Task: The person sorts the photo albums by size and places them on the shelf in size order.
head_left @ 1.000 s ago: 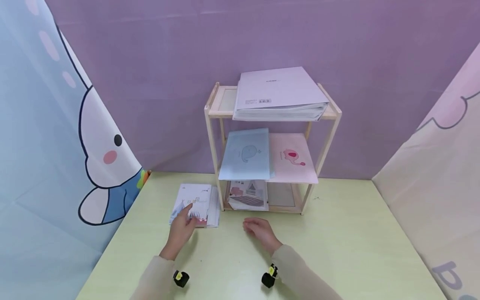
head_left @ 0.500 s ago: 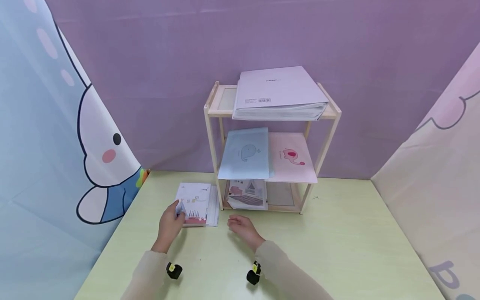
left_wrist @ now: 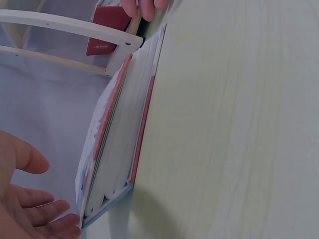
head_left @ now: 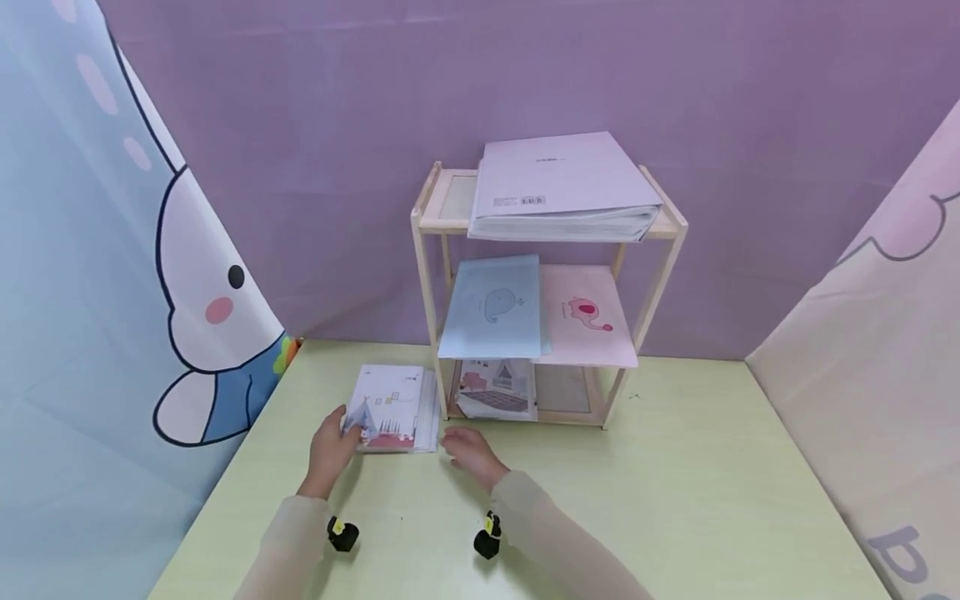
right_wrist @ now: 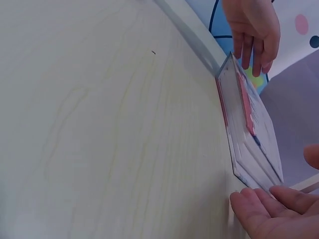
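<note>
A thick book (head_left: 386, 400) lies on the table left of the rack, its white cover printed with a tent and a pink strip. My left hand (head_left: 328, 454) is at the book's left edge, fingertips right by the corner and the thumb over the cover's edge. In the left wrist view the book (left_wrist: 122, 129) shows thick pages between its covers, with relaxed left fingers (left_wrist: 47, 211) beside it. At the opposite side my right hand (head_left: 472, 454) reaches in with nothing held. Its extended fingers (right_wrist: 251, 201) are close to the book's near right corner in the right wrist view.
A small wooden rack (head_left: 423, 292) stands behind my right hand. It bears a large white album (head_left: 562, 179) on top, a blue whale booklet (head_left: 487, 304) and a pink elephant booklet (head_left: 592, 321) midway, and an illustrated book (head_left: 495, 392) below. A purple cloth (head_left: 337, 167) hangs behind.
My left hand has drawn back from over the book's cover to its left edge. My right hand has moved left towards the book's right edge. The book lies in about the same place.
</note>
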`<state>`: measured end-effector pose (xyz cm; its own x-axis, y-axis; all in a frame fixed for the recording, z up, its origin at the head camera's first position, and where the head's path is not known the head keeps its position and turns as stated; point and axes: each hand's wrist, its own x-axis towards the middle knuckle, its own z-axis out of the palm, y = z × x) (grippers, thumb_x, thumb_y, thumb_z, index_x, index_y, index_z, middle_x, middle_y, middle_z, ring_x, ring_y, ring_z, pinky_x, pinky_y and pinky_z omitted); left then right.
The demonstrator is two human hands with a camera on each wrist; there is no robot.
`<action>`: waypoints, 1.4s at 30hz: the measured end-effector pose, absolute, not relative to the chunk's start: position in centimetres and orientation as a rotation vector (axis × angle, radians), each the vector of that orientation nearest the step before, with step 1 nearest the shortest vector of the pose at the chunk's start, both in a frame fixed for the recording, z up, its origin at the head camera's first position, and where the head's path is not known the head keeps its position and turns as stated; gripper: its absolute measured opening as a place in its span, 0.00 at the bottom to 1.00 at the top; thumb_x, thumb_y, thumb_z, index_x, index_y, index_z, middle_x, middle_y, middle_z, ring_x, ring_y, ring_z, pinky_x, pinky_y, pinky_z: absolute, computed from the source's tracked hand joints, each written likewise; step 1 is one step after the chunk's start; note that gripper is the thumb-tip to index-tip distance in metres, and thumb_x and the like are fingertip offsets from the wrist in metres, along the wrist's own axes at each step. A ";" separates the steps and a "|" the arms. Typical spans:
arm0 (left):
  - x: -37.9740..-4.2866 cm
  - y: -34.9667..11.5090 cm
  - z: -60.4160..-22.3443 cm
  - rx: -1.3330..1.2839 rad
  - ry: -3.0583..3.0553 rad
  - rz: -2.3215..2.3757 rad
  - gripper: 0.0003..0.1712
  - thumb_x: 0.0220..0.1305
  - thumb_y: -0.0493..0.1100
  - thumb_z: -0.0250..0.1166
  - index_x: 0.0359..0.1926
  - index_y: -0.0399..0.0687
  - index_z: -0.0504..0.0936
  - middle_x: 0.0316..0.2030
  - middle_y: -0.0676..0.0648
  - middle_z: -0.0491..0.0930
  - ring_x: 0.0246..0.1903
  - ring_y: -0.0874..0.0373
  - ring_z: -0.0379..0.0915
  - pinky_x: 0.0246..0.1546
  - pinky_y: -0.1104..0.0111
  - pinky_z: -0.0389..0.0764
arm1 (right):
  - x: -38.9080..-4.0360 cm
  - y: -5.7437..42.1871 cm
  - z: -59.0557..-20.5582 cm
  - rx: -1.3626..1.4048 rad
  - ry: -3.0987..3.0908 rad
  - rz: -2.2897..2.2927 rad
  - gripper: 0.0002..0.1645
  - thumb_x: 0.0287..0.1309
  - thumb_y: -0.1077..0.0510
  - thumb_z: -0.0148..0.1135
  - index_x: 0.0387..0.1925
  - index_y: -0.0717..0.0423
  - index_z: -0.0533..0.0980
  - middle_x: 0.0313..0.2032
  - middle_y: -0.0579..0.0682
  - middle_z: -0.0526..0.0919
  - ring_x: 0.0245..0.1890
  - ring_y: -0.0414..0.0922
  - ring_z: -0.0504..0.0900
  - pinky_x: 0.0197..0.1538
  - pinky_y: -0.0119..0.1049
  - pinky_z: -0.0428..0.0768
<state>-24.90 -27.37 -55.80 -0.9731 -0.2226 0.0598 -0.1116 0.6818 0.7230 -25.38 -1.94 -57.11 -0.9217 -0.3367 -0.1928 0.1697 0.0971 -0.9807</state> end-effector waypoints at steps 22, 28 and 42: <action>-25.4 -27.6 -57.2 0.394 -2.783 -1.311 0.32 0.65 0.39 0.48 0.65 0.25 0.57 0.61 0.25 0.61 0.61 0.32 0.59 0.61 0.47 0.62 | -26.0 -4.1 -57.0 -0.049 1.896 -1.966 0.25 0.60 0.60 0.52 0.55 0.74 0.68 0.51 0.65 0.75 0.55 0.58 0.71 0.57 0.57 0.71; -25.6 -27.8 -57.6 0.372 -2.758 -1.314 0.31 0.64 0.38 0.49 0.64 0.24 0.58 0.60 0.24 0.63 0.60 0.31 0.60 0.61 0.47 0.62 | -25.8 -4.0 -57.0 -0.057 1.876 -1.997 0.24 0.58 0.63 0.52 0.52 0.78 0.68 0.51 0.69 0.74 0.53 0.59 0.71 0.56 0.58 0.71; -26.1 -27.3 -58.0 0.540 -2.523 -1.491 0.25 0.63 0.35 0.49 0.59 0.25 0.67 0.52 0.26 0.72 0.51 0.37 0.69 0.56 0.51 0.67 | -26.0 -4.2 -56.9 0.036 1.925 -1.998 0.15 0.54 0.66 0.54 0.41 0.74 0.72 0.32 0.52 0.74 0.38 0.48 0.74 0.49 0.51 0.77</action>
<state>-26.13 -27.34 -58.02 -0.9216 -0.3856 -0.0441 -0.2246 0.4373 0.8708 -26.04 -4.20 -56.89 -0.9330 -0.2411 -0.2673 0.2761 -0.0027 -0.9611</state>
